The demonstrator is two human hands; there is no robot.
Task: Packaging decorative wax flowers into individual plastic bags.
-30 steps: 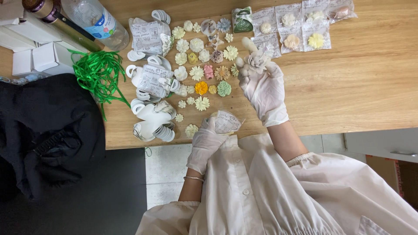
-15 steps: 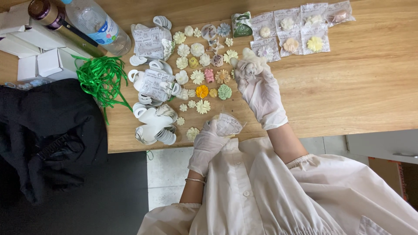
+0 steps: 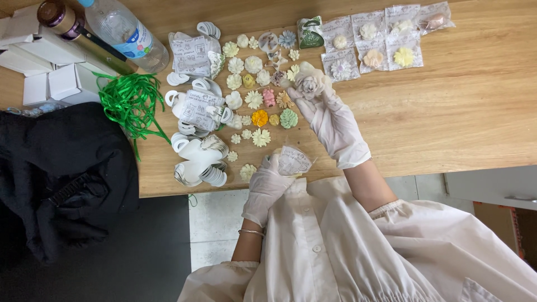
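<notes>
The right hand [image 3: 335, 126], in a white glove, pinches a pale grey-white flower-shaped piece [image 3: 309, 83] between thumb and fingertips, lifted just over the counter [image 3: 475, 100] at the right edge of the spread of small flower pieces. The left hand [image 3: 268, 184], also gloved, is closed around a small clear bag [image 3: 293, 160] with a printed paper insert, held at the near edge of the counter, close to the body.

To handle this well, the grip on the flower should stay light and sit on its rim, since the petals look thin and easy to chip; the bag's mouth is best kept spread by the left fingers, and I cannot tell whether it is open.

The flower is roundish, with no clear long axis; its petalled face turns up toward the camera and slightly far-left. The bag's longer side runs roughly left to right.

Outward to the left lie loose flower pieces [image 3: 259, 118] in cream, yellow, pink and green, then white ribbon rolls [image 3: 198, 162] and a tangle of green ribbon [image 3: 128, 100]. Far right, bagged flowers [image 3: 372, 56] lie in rows. A plastic bottle [image 3: 123, 33] and white boxes [image 3: 50, 84] sit far left.
</notes>
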